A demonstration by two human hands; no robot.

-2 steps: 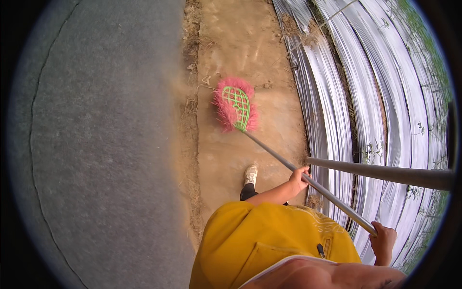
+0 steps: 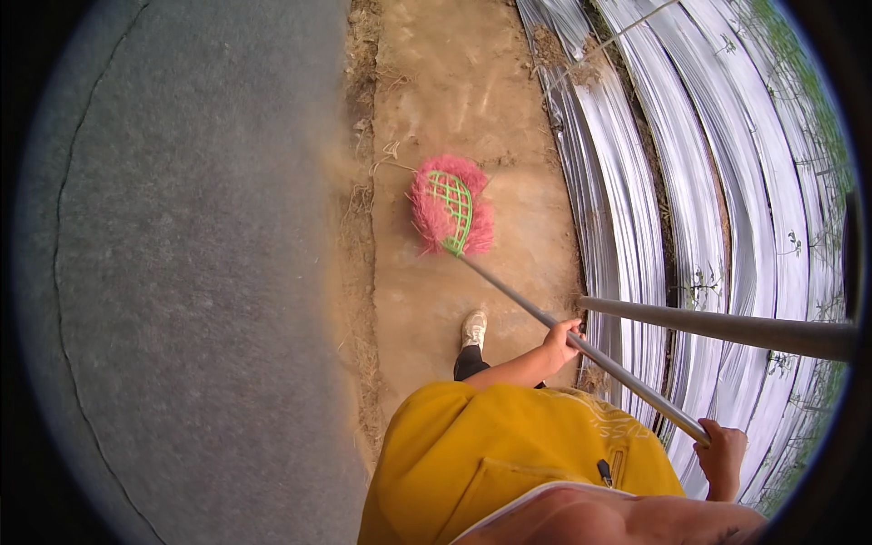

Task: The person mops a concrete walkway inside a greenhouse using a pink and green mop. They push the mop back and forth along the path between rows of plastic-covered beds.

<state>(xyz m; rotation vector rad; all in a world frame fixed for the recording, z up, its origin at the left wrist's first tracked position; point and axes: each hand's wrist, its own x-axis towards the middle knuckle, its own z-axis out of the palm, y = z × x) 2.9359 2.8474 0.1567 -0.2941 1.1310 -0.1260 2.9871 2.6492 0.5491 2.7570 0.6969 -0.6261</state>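
A broom with pink bristles around a green lattice frame is over the tan ground ahead of me; whether it touches is hard to tell. Its long grey metal handle slants down to the right, toward my body. Partway along the handle, my left hand is closed around it. My right hand grips the handle's upper end, out past my right side. In front of me a white shoe stands on the bare ground.
Grey pavement spans the left, bordered by a rough strip of dirt and dry straw. Silvery plastic sheeting covers rows on the right, with small green plants. A thick grey pole crosses at right, just beyond my hands.
The broom head has shifted slightly right and toward me. My left hand has moved a touch with the handle, while my right hand stays nearly in place.
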